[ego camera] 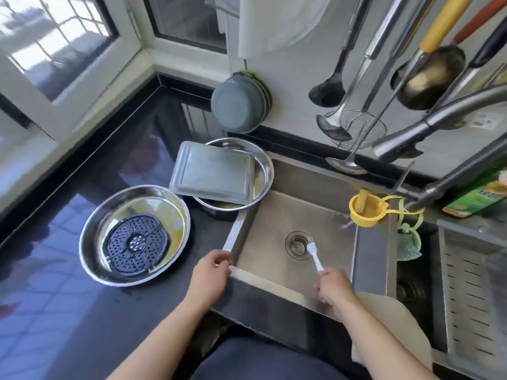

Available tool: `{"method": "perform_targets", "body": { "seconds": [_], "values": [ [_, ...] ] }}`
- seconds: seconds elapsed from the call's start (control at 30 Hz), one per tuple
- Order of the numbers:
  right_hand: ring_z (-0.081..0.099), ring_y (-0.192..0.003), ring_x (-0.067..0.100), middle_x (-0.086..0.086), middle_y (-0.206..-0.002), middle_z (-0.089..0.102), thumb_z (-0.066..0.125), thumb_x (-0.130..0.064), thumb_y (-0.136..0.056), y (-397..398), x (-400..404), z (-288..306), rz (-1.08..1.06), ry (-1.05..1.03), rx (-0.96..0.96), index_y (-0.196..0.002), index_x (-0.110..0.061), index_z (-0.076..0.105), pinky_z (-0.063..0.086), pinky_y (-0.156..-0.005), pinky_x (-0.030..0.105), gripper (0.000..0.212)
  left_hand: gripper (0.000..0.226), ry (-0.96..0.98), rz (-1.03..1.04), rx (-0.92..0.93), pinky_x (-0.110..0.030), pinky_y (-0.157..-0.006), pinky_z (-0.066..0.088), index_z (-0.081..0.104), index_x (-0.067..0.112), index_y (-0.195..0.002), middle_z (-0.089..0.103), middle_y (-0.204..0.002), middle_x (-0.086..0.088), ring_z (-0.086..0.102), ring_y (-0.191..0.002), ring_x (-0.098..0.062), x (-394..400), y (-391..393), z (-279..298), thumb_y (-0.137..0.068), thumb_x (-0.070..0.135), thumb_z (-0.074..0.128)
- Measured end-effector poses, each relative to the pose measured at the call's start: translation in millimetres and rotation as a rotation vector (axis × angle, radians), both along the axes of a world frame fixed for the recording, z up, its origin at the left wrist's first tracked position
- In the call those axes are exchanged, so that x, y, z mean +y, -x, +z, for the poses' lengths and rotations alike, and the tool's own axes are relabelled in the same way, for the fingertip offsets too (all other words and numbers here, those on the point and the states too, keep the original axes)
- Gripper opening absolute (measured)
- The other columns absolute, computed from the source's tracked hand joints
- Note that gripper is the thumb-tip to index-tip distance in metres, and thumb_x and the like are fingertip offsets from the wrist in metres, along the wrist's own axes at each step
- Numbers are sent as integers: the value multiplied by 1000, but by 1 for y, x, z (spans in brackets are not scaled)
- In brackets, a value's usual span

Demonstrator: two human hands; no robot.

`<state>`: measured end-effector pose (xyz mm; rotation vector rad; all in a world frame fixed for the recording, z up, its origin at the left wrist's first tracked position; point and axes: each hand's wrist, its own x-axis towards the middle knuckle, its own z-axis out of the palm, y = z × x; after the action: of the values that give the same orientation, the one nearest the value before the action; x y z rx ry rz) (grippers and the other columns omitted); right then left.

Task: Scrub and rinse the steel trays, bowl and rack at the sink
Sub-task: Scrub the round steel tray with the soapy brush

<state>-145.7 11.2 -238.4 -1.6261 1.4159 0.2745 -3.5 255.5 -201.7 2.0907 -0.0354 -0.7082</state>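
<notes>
A round steel tray (93, 229) sits on the dark counter left of the sink, with a perforated round rack (137, 242) lying inside it. Behind it stands a steel bowl (264, 171) with a rectangular steel tray (214, 174) lying tilted across its rim. My left hand (211, 272) rests on the sink's front-left corner, fingers curled on the rim, holding nothing. My right hand (333, 286) grips the handle of a small white brush (315, 256) whose head points at the drain (297, 244) in the steel sink (274, 215).
The faucet spout (406, 135) reaches over the sink from the right. A yellow strainer cup (365, 209) hangs on the sink's right wall, with a green cloth (408, 242) beside it. Ladles and a wire skimmer (356, 130) hang on the back wall. A slotted drain tray (472, 297) sits at right.
</notes>
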Motion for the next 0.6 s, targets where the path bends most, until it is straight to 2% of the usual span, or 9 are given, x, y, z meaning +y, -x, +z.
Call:
{"method": "perform_targets", "body": {
  "seconds": [0.03,0.1,0.17,0.2,0.27,0.37,0.5,0.6],
  "values": [
    [51,-55,24,13,-76,68,44,-12,-104,-9,10,8,8,-11,-60,-95,-8,65,40,-53,33,23,28,-39,45,-102,-32,-86,53,69,29,-100,75,-103,6,70,-92,-12,21,-3,3,-96,6,54],
    [47,-52,20,13,-75,63,41,-8,-105,-26,29,23,-1,-68,-178,-96,-6,62,37,-48,28,23,24,-206,66,-357,-36,-93,48,72,19,-110,69,-108,3,63,-103,-21,59,-8,2,-95,5,59],
    [43,-51,17,12,-76,58,38,-7,-107,-43,47,35,-11,-129,-259,-100,-5,61,35,-42,23,24,33,-459,-33,-602,-47,-94,49,71,8,-118,67,-112,-10,58,-104,-36,93,-19,-10,-85,1,71],
    [42,-51,16,12,-76,56,38,-7,-107,-50,54,37,-18,-154,-282,-103,-4,60,34,-40,21,23,41,-562,-93,-658,-51,-90,52,70,4,-119,67,-110,-15,58,-100,-41,106,-25,-18,-79,0,76],
    [41,-50,16,13,-75,55,37,-6,-108,-58,63,39,-16,-183,-303,-106,-2,59,32,-37,19,23,45,-681,-234,-646,-51,-76,55,71,4,-114,67,-101,-17,61,-88,-43,125,-36,-30,-70,-2,78],
    [44,-49,15,11,-75,57,38,-6,-107,-58,66,38,37,-165,-297,-105,-3,60,35,-40,20,23,32,-776,-404,-662,-45,-55,52,68,11,-85,60,-77,-9,58,-69,-37,131,-46,-31,-61,-9,75],
    [46,-50,16,11,-75,59,38,-7,-107,-45,58,37,24,-138,-296,-103,-5,62,37,-44,23,24,32,-745,-497,-612,-41,-48,49,60,14,-71,55,-69,-5,59,-63,-33,114,-41,-22,-55,-11,72],
    [46,-52,17,12,-77,59,38,-7,-107,-35,51,35,-26,-133,-293,-102,-5,61,38,-46,26,24,34,-686,-603,-607,-37,-46,47,59,18,-70,55,-69,0,61,-62,-26,93,-23,-24,-54,-6,77]
  ]
}}
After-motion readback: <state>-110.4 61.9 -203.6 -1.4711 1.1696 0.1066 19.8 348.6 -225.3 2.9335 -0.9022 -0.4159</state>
